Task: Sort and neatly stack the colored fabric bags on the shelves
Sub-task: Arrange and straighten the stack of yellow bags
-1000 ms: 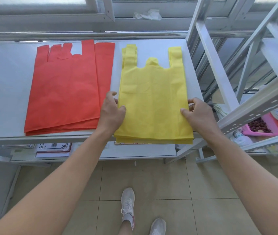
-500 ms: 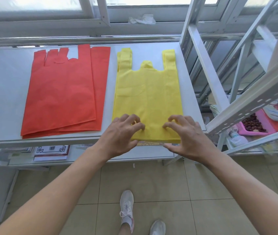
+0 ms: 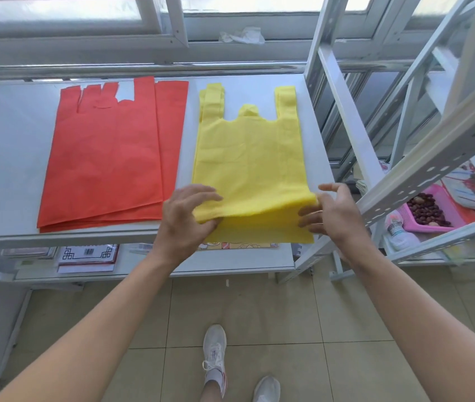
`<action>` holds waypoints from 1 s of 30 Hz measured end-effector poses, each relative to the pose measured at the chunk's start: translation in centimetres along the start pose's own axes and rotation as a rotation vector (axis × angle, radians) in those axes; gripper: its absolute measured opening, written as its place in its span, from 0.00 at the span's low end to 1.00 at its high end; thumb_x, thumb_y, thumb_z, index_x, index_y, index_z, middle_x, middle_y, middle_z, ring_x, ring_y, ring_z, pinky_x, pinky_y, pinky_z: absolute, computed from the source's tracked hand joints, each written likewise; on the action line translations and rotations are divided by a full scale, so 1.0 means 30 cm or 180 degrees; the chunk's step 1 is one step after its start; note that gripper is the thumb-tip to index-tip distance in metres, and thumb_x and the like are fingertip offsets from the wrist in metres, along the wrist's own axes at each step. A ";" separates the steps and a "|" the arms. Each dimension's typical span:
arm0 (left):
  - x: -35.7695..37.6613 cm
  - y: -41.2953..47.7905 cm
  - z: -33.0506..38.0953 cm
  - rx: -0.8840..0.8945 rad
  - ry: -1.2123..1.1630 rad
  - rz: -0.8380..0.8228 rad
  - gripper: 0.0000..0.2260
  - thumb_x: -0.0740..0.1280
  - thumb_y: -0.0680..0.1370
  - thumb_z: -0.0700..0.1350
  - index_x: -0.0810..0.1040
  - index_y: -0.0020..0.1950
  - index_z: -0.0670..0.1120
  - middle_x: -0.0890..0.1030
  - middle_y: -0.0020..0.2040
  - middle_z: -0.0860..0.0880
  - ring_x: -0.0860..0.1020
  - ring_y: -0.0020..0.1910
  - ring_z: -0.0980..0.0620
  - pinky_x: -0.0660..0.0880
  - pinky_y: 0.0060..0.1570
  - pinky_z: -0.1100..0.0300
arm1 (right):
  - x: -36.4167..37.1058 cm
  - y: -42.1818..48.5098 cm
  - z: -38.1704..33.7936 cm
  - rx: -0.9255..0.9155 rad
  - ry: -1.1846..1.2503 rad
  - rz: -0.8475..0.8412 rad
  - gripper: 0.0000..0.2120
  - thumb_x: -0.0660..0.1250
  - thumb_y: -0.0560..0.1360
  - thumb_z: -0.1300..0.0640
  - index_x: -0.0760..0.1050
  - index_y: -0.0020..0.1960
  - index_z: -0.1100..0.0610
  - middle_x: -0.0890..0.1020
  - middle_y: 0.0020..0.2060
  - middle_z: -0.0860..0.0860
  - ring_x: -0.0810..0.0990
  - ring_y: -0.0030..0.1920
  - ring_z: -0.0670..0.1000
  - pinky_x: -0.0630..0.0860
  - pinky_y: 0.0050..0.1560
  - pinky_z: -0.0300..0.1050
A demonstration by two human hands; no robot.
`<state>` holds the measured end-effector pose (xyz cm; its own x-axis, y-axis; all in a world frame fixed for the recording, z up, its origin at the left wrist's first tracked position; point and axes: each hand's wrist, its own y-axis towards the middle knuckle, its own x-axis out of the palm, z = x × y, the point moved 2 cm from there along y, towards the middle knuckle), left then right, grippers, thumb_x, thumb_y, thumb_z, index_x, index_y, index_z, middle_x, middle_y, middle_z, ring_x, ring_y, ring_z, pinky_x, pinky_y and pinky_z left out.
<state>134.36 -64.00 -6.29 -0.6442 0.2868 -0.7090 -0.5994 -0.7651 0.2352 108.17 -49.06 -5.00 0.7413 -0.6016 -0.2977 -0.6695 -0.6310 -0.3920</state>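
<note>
A pile of yellow fabric bags (image 3: 250, 158) lies flat on the white shelf (image 3: 7, 158), handles pointing toward the window. To its left lies a pile of red fabric bags (image 3: 105, 158), slightly fanned. My left hand (image 3: 185, 219) pinches the near left corner of the top yellow bags and lifts it off the lower ones. My right hand (image 3: 332, 213) pinches the near right corner of the same raised layer between thumb and fingers. The lifted near edge curls up, showing more yellow bags beneath.
A slanted white metal rack frame (image 3: 343, 111) stands just right of the yellow pile. A pink tray of dark nuts (image 3: 430, 210) and a bottle (image 3: 398, 230) sit lower right. Books (image 3: 85, 256) lie on the shelf below. My feet stand on the tiled floor.
My hands slid from the sides of the yellow pile to its near edge, then pinched the near corners. The front edge of the top yellow bags is now raised.
</note>
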 end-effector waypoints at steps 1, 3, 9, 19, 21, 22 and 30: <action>-0.016 -0.009 -0.014 -0.0307 0.0022 0.0218 0.20 0.82 0.70 0.44 0.84 0.60 0.52 0.81 0.60 0.53 0.77 0.62 0.51 0.72 0.63 0.56 | 0.004 0.005 -0.008 0.0225 0.0375 -0.0046 0.12 0.59 0.85 0.48 0.69 0.65 0.51 0.84 0.53 0.60 0.87 0.44 0.57 0.81 0.36 0.48; -0.048 -0.027 -0.031 -0.0952 -0.0187 0.0597 0.23 0.82 0.70 0.47 0.81 0.63 0.52 0.78 0.57 0.52 0.78 0.54 0.52 0.72 0.52 0.67 | 0.011 0.016 -0.026 0.0370 0.0517 -0.0106 0.14 0.63 0.82 0.41 0.70 0.61 0.49 0.81 0.57 0.59 0.86 0.50 0.57 0.84 0.37 0.49; -0.031 -0.007 0.010 -0.2722 -0.1904 0.0388 0.14 0.65 0.85 0.50 0.72 0.64 0.42 0.84 0.53 0.43 0.87 0.42 0.46 0.85 0.40 0.51 | 0.028 0.051 -0.026 0.0092 -0.0476 -0.0046 0.19 0.72 0.77 0.54 0.68 0.62 0.45 0.82 0.54 0.51 0.83 0.54 0.52 0.83 0.55 0.60; -0.037 0.030 0.023 -0.2506 -0.1481 -0.0273 0.16 0.67 0.82 0.38 0.74 0.69 0.48 0.85 0.51 0.55 0.84 0.47 0.57 0.79 0.37 0.62 | 0.004 -0.005 0.004 -0.0454 -0.1091 0.0087 0.15 0.69 0.80 0.55 0.68 0.62 0.48 0.83 0.52 0.51 0.80 0.48 0.45 0.73 0.41 0.42; -0.036 0.027 0.033 -0.2357 -0.1282 -0.0326 0.17 0.66 0.82 0.38 0.74 0.70 0.49 0.86 0.53 0.55 0.84 0.50 0.56 0.79 0.44 0.60 | 0.012 -0.008 0.011 -0.0493 -0.1169 0.0084 0.15 0.69 0.79 0.56 0.68 0.63 0.49 0.82 0.53 0.51 0.80 0.49 0.47 0.72 0.40 0.40; -0.037 0.028 0.038 -0.2295 -0.1198 -0.0356 0.18 0.66 0.82 0.39 0.74 0.71 0.49 0.86 0.56 0.53 0.84 0.52 0.54 0.80 0.49 0.56 | 0.018 -0.008 0.008 -0.0538 -0.1258 0.0074 0.16 0.69 0.79 0.57 0.68 0.64 0.49 0.82 0.52 0.51 0.80 0.49 0.49 0.72 0.39 0.40; -0.034 0.038 0.050 -0.2142 -0.0523 -0.0289 0.18 0.67 0.78 0.40 0.74 0.67 0.51 0.80 0.56 0.50 0.80 0.54 0.46 0.76 0.55 0.52 | 0.032 -0.044 0.001 -0.0699 -0.2419 0.0049 0.23 0.65 0.80 0.54 0.63 0.72 0.55 0.77 0.40 0.52 0.77 0.43 0.56 0.70 0.40 0.50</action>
<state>133.61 -64.29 -4.30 -0.7009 0.4094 -0.5841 -0.2639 -0.9096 -0.3209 109.77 -48.79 -4.79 0.5084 -0.1617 -0.8458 -0.6155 -0.7552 -0.2256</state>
